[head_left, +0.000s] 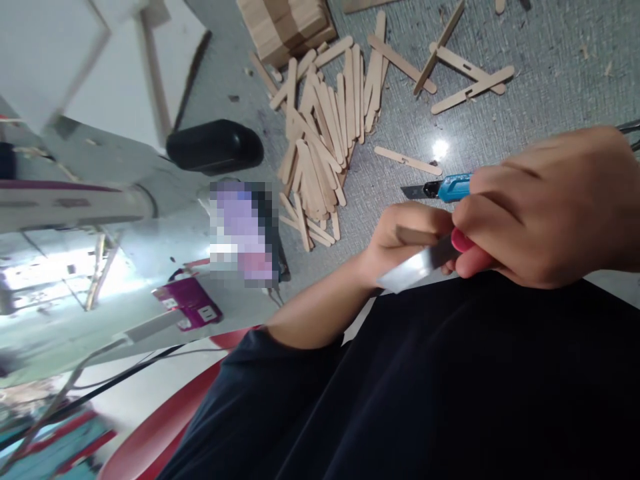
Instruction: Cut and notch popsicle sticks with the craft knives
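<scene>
My right hand (555, 207) is closed around the red handle (473, 257) of a knife, whose broad, blurred blade (413, 267) points down and left. My left hand (413, 230) is curled just behind that blade, its fingertips up against my right hand. Whatever its fingers hold is hidden. On the grey table beyond my hands lies a blue utility cutter (453, 188) with its dark blade out, partly covered by my right hand. A notched wooden craft stick (407, 160) lies close to the cutter.
Loose craft sticks (325, 140) form a large pile beside a banded bundle of sticks (287, 27). Several crossed sticks (470, 73) lie at the far right. Leftward are a black rounded object (215, 147), a pixelated device (245, 233) and a purple item (193, 303).
</scene>
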Motion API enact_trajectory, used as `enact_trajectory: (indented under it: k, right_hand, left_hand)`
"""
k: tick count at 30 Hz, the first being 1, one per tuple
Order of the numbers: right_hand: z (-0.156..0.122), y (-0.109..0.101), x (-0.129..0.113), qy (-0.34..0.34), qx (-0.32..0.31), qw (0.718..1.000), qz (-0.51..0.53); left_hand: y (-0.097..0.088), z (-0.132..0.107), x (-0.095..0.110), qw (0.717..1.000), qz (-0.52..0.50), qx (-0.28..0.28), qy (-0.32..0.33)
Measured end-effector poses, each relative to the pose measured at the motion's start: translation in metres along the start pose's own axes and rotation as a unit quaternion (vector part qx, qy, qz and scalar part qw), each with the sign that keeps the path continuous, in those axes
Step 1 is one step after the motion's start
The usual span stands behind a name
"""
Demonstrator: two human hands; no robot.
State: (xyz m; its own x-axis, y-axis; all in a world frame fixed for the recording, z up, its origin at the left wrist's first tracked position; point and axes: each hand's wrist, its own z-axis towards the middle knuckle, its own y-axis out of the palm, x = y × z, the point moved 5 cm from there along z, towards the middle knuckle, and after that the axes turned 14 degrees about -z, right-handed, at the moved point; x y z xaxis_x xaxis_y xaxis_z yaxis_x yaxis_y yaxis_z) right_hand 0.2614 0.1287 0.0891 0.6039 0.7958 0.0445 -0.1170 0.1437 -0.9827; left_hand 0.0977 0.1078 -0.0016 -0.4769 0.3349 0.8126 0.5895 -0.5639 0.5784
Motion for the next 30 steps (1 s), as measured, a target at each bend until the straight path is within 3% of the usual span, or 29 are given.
enact_trajectory:
  k: [4,7,9,13,16,21,23,30]
  right_hand:
    - [-0.003,0.004,0.005,-0.004,-0.067,0.99,0.125]
    - [-0.003,0.002,0.01,-0.001,-0.054,0.977,0.206]
    - [-0.001,-0.001,0.013,-0.013,-0.024,0.971,0.237]
    - [0.003,-0.002,0.016,-0.035,0.002,0.968,0.25]
    - [0.004,-0.002,0.015,-0.049,0.008,0.965,0.256]
    - [-0.006,-0.005,0.012,-0.073,0.03,0.976,0.201]
    - [-0.011,-0.005,0.011,-0.087,0.043,0.979,0.179]
    - [-0.021,0.004,0.015,-0.1,0.029,0.973,0.207]
  left_hand:
    - [0.003,0.008,0.008,0.998,0.043,-0.047,0.028]
    - [0.008,0.013,0.015,0.992,0.036,-0.095,0.07]
    - [0.009,0.017,0.015,0.991,0.029,-0.116,0.061]
    - [0.008,0.024,0.006,0.988,0.06,-0.143,-0.014]
    - [0.01,0.025,0.006,0.98,0.084,-0.181,-0.008]
    - [0.015,0.02,0.018,0.966,0.113,-0.203,0.114]
    - [0.016,0.017,0.02,0.963,0.119,-0.204,0.132]
    - [0.012,0.012,0.007,0.966,0.142,-0.216,0.011]
